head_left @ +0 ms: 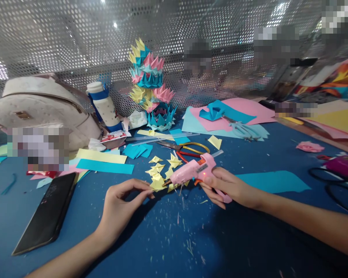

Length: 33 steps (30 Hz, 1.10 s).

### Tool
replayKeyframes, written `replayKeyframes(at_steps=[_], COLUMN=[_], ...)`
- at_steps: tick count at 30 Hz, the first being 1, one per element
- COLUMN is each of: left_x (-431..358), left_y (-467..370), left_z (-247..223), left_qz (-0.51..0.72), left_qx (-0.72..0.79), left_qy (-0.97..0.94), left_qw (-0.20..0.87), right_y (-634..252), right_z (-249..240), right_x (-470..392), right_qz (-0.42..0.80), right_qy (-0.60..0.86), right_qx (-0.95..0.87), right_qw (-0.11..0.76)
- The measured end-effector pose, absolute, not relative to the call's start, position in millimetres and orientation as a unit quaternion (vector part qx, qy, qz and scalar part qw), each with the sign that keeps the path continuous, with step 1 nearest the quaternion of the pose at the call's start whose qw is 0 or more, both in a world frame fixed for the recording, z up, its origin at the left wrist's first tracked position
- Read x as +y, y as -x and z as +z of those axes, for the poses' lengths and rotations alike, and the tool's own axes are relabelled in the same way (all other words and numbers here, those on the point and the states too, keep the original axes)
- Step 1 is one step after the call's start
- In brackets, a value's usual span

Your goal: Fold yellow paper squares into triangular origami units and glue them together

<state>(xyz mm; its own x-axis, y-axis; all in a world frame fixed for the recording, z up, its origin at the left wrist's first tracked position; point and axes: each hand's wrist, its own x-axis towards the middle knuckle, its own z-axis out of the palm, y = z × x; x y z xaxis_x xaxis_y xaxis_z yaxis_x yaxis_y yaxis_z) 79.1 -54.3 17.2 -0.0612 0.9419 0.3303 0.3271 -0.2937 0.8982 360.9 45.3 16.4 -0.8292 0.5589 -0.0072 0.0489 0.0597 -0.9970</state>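
Observation:
A pink glue gun (pixel 188 172) is gripped in my right hand (pixel 224 187), its nozzle pointing left. My left hand (pixel 126 200) pinches a small folded yellow paper piece (pixel 158 182) between thumb and fingers, and the nozzle tip is close to that piece. More folded yellow pieces (pixel 174 160) lie on the blue table just beyond the nozzle. Behind them stands a tall ornament of folded paper (pixel 152 79) in yellow, blue and pink tiers.
Yellow-handled scissors (pixel 195 147) lie past the glue gun. A black phone (pixel 48 214), a white backpack (pixel 43 104) and a bottle (pixel 104 108) are at left. Coloured sheets (pixel 240 110) and light blue scissors (pixel 245 129) lie back right; a blue strip (pixel 274 181) is nearer.

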Motion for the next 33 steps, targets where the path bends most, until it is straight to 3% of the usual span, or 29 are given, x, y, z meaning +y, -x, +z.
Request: replayKeyframes(at_steps=[33], left_x=[-50.7], left_y=[-80.5], left_z=[20.6], left_qz=[0.512], left_qx=[0.544], left_qy=[-0.580], left_qw=[0.326], right_y=[-369.3], right_z=[18.2], right_x=[54.2], right_qz=[0.649], right_qy=[0.227], right_qx=[-0.705], right_qw=[0.174])
